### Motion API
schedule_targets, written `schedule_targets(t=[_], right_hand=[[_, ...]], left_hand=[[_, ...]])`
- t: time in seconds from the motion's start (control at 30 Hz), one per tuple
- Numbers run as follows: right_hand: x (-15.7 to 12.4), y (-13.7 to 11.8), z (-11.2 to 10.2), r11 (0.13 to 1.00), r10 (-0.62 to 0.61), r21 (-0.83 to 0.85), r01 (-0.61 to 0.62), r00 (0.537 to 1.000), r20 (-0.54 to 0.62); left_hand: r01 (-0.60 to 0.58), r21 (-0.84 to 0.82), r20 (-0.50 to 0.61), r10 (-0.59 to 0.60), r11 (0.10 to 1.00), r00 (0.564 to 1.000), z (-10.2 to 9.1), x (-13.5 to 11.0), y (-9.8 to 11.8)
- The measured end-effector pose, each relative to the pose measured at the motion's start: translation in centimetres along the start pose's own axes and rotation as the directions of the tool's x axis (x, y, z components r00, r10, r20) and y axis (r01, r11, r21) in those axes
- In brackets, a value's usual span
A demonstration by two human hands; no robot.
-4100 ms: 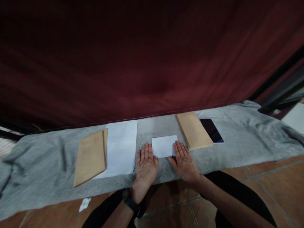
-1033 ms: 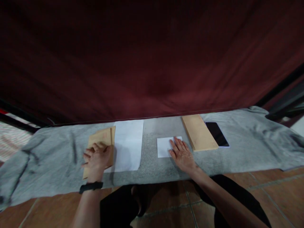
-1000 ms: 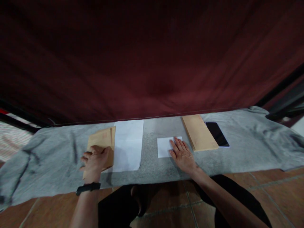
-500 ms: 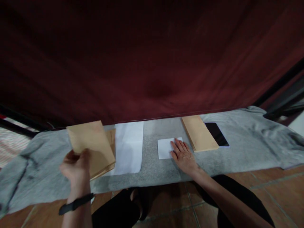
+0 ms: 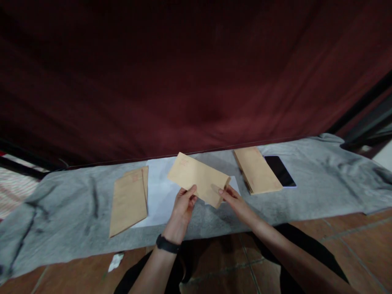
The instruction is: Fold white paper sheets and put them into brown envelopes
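A brown paper envelope (image 5: 196, 173) is held tilted above the middle of the grey cloth, with small red print near its far left end. My left hand (image 5: 185, 203) pinches its lower edge, thumb on top. At the envelope's right end, my right hand (image 5: 232, 195) grips near what looks like an open mouth. Partly hidden beneath it lies the small folded white paper (image 5: 235, 183). White sheets (image 5: 159, 204) rest to the left, under the envelope's far end. Further left are more brown envelopes (image 5: 128, 204), overlapping the sheets.
On the right lies a stack of brown envelopes (image 5: 259, 171), partly over a dark-screened phone (image 5: 280, 171). Grey cloth (image 5: 324, 179) covers the bench, and a dark red curtain (image 5: 196, 81) hangs behind it. A white scrap (image 5: 115, 262) lies on the tiled floor.
My left hand has brought an envelope from the left pile to the middle. My right hand has lifted off the small white paper and taken hold of the envelope's right end.
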State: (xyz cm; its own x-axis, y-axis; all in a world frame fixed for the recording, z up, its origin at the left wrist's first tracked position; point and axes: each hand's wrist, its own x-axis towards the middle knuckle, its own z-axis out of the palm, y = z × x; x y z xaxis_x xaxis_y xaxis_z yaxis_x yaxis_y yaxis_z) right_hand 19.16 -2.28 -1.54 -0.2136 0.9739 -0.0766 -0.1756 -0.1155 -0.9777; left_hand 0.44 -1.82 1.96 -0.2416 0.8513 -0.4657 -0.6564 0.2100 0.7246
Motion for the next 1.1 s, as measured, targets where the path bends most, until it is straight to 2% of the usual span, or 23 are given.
schedule_targets(t=[0.07,0.13,0.33,0.4,0.53,0.6,0.67,0.73,0.8,0.83,0.87,0.9,0.93,0.97,1.0,1.03,1.07,1.1], right_hand=[[0.5,0.1,-0.1,0.993,0.069,0.102,-0.064,0.996,-0.052],[0.7,0.0,-0.5,0.977,0.128,0.178,-0.116,0.99,-0.056],[0.7,-1.6,-1.6,0.915,0.192,0.328,-0.236,0.968,0.16],[0.9,-1.8,-1.7,0.917,0.197,0.317,-0.242,0.966,0.168],[1.4,-1.4,-2.0,0.98,0.147,0.127,-0.153,0.988,0.05],[1.7,-1.1,-2.2,0.999,0.047,-0.017,-0.047,0.999,0.0],[2.0,-1.0,-2.7,0.977,-0.103,-0.193,0.094,0.994,-0.038],[2.3,-0.9,-3.3,0.915,-0.224,-0.358,0.188,0.972,-0.062],[2.5,-1.0,-3.9,0.878,-0.259,-0.434,0.202,0.963,-0.076],[2.5,-1.0,-4.1,0.882,-0.253,-0.428,0.195,0.964,-0.083],[2.5,-1.1,-4.2,0.898,-0.236,-0.399,0.184,0.968,-0.085],[2.5,-1.2,-4.2,0.92,-0.21,-0.354,0.168,0.974,-0.084],[2.5,-1.3,-4.2,0.942,-0.176,-0.302,0.145,0.981,-0.08],[2.4,-1.5,-4.2,0.962,-0.138,-0.247,0.116,0.988,-0.075],[2.3,-1.7,-4.1,0.978,-0.095,-0.194,0.081,0.993,-0.063],[2.1,-1.9,-4.0,0.988,-0.051,-0.145,0.044,0.998,-0.045],[2.0,-2.1,-4.0,0.994,-0.011,-0.105,0.008,1.0,-0.023],[1.9,-2.4,-4.0,0.997,0.022,-0.074,-0.021,1.0,0.002]], left_hand=[[0.032,-0.021,-0.002,-0.032,0.999,0.999,0.3,-0.3,-0.9],[0.044,-0.059,-0.042,-0.046,0.997,0.998,0.3,-0.4,-0.8],[0.051,-0.102,-0.09,-0.06,0.994,0.994,0.4,-0.4,0.1],[0.055,-0.105,-0.088,-0.065,0.993,0.994,0.3,-0.5,0.1],[0.064,-0.055,-0.007,-0.065,0.996,0.998,0.0,-0.8,-0.4],[0.076,-0.005,0.024,-0.075,0.997,0.997,-0.3,-1.0,-0.7],[0.103,0.058,0.044,-0.106,0.993,0.993,-0.7,-1.2,-1.0],[0.144,0.167,0.098,-0.162,0.975,0.982,-0.9,-1.7,-1.4],[0.164,0.336,0.195,-0.239,0.927,0.951,-0.9,-2.3,-1.6],[0.129,0.432,0.253,-0.257,0.893,0.933,-0.9,-2.7,-1.6],[0.035,0.518,0.305,-0.223,0.855,0.926,-0.8,-3.0,-1.5],[-0.115,0.588,0.36,-0.132,0.801,0.923,-0.7,-3.4,-1.3],[-0.306,0.639,0.427,0.005,0.706,0.904,-0.5,-3.7,-1.0],[-0.502,0.664,0.5,0.171,0.554,0.849,-0.4,-4.0,-0.6],[-0.657,0.667,0.587,0.296,0.351,0.754,-0.2,-4.1,-0.1],[-0.745,0.653,0.668,0.358,0.137,0.652,-0.1,-4.2,0.4],[-0.777,0.627,0.736,0.372,-0.057,0.566,-0.1,-4.1,0.9],[-0.774,0.597,0.785,0.357,-0.212,0.507,0.0,-3.9,1.3]])
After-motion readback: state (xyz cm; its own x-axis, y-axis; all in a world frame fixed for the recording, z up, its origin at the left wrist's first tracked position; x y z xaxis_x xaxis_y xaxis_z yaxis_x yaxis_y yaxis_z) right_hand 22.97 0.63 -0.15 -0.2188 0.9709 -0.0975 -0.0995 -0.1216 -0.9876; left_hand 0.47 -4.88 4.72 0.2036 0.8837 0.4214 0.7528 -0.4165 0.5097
